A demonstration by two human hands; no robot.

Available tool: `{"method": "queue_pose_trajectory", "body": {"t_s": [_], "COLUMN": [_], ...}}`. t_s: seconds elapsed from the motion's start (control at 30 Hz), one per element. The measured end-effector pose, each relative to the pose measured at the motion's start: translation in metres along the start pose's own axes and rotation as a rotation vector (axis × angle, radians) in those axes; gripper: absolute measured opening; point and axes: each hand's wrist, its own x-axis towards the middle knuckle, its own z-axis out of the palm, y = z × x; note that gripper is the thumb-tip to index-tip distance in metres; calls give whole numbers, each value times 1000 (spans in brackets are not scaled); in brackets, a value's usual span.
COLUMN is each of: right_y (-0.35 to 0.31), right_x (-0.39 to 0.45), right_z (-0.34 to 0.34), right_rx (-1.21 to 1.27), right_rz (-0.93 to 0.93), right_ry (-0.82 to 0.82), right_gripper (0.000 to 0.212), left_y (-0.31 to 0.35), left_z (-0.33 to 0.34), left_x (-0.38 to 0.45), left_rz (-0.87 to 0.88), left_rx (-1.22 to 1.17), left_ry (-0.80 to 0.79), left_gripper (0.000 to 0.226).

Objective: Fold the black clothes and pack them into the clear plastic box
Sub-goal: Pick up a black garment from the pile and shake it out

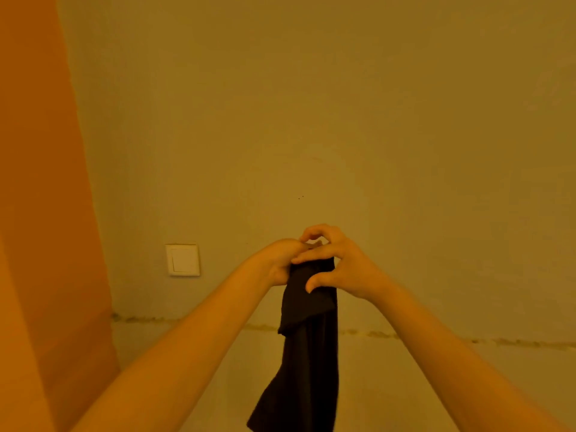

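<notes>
Two hands, left hand (pixel 274 260) and right hand (pixel 339 263), on limp black cloth (pixel 308 353).

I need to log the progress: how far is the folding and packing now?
Done: nothing visible; no box is in view. In hand: the left hand and right hand hold one black garment up by its top, hanging unfolded. Left: folding and packing it.

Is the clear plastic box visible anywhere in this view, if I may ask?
No, only the two hands, left hand and right hand, holding the black garment before a wall.
</notes>
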Motion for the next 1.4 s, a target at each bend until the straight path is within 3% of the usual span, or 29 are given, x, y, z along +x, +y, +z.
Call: {"method": "queue_pose_trajectory", "body": {"t_s": [0.1, 0.2, 0.3, 0.4, 0.5, 0.57, 0.67, 0.77, 0.9, 1.07, 1.17, 1.23, 1.27, 1.4], "right_y": [1, 0, 0, -1, 0, 2, 2, -1, -8, -18, -16, -18, -18, -13], "right_x": [-3, -5, -2, -1, -3, -1, 3, 4, 13, 42, 50, 51, 51, 44], "right_z": [-4, -6, 4, 8, 8, 12, 13, 5, -12, -25, -25, -26, -28, -47], "right_rx": [-24, -19, 18, 90, 281, 257, 245, 291, 457, 661, 639, 611, 621, 756], "right_rz": [-9, 18, 93, 222, 391, 478, 546, 616, 660, 685, 675, 637, 640, 728], "right_ry": [-36, -38, 126, 260, 153, 52, 57, 64, 160, 462, 522, 500, 506, 599], "right_gripper": [50, 49, 43, 41, 38, 34, 11, 18, 18, 9, 17, 22, 24, 17], "left_y": [1, 0, -2, -6, -9, -10, -9, -9, -21, -54, -74, -83, -86, -88], "left_z": [-1, -4, -3, -6, -11, -10, -8, -12, -19, -1, 22, 28, 25, 3], "left_x": [-6, -13, -15, -16, -16, -15, -15, -13, -8, -8, 0, 3, 3, 0], "left_rz": [-41, -61, -35, 47, 83, 109, 183, 252, 336, 411, 482, 555, 581, 595], "left_rx": [-39, -21, -97, -164, -252, -314, -370, -387, -172, 58, 311, 290, 280, 372], "left_ry": [21, 8, 21, 155, 229, 233, 259, 322, 357, 87, 328, 500, 537, 581], "left_gripper": [25, 22, 23, 22, 22, 21, 17, 16, 30, 63, 59, 34, 20, 21]}}
